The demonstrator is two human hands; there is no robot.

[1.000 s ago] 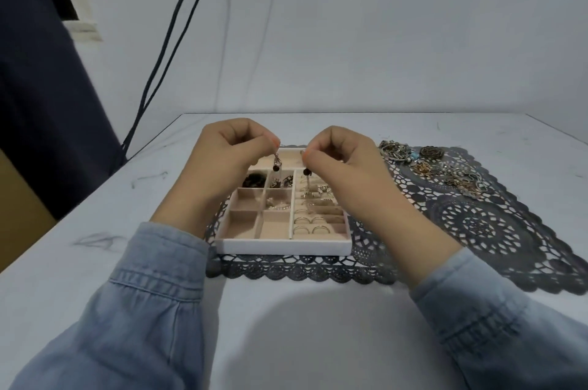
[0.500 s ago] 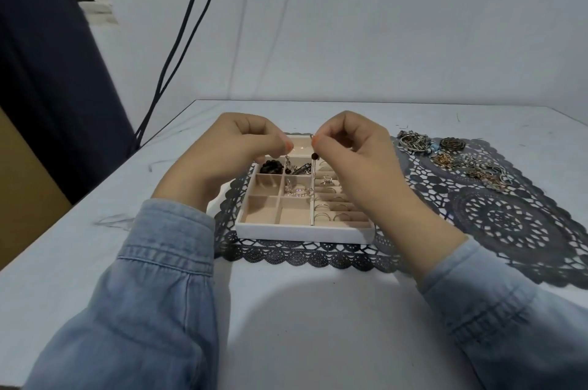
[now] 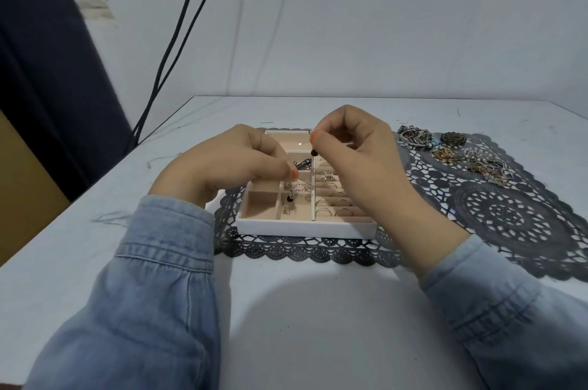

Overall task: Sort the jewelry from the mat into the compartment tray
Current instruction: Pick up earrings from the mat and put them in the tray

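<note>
Hands first: left hand (image 3: 229, 163) and right hand (image 3: 353, 148) each pinch one small piece between thumb and forefinger, the other fingers curled in. Left holds a beaded earring (image 3: 289, 198), dangling low over the middle column of the compartment tray (image 3: 305, 227); whether the bead touches the cell floor cannot be told. Right holds the matching earring (image 3: 313, 152) higher, over the tray's far half. Change noted: a second ago both hands sat level and almost touching above the tray; now they are apart, left dropped toward lower centre of frame, right lifted. Judgement: the pair has been separated and the left piece is about to be laid down, the right one after it. Tray sits on the left end of the lace mat (image 3: 509, 218); loose jewelry (image 3: 455, 154) is heaped at the mat's upper right, well apart from the tray, so much sorting remains. Rings (image 3: 334, 208) line the tray's right column. Edges: dividers stand close round the target cell, so a straight-down release suits. Open mat lies between tray and heap for the right hand's reach; the table (image 3: 286, 310) runs broad toward the bottom of the frame.
</note>
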